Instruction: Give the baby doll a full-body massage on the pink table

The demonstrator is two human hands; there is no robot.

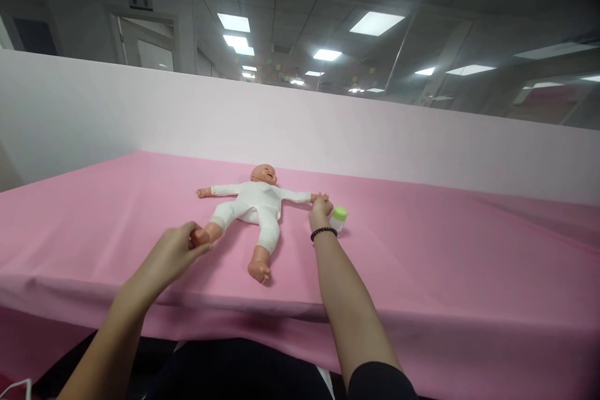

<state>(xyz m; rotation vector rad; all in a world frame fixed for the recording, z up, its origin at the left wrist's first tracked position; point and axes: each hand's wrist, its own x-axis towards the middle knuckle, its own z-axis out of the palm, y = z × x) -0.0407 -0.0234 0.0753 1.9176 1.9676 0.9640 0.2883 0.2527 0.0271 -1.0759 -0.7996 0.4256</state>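
Observation:
A baby doll (pixel 260 200) in a white body suit lies on its back, arms spread wide and legs apart, its head toward the far side. My left hand (pixel 175 250) is closed round the doll's foot on the left, thumb underneath. At the end of the doll's outstretched arm on the right, my right hand (pixel 321 211) is closed on the doll's small hand; a dark beaded band circles that wrist. Just right of my right hand stands a small clear bottle (pixel 337 222) with a light green cap, partly hidden by the hand.
A pink cloth (pixel 422 250) covers the table and hangs over its near edge. Behind the table runs a low white partition (pixel 300 128). Beyond it are glass panels, ceiling lights and a door (pixel 154 53).

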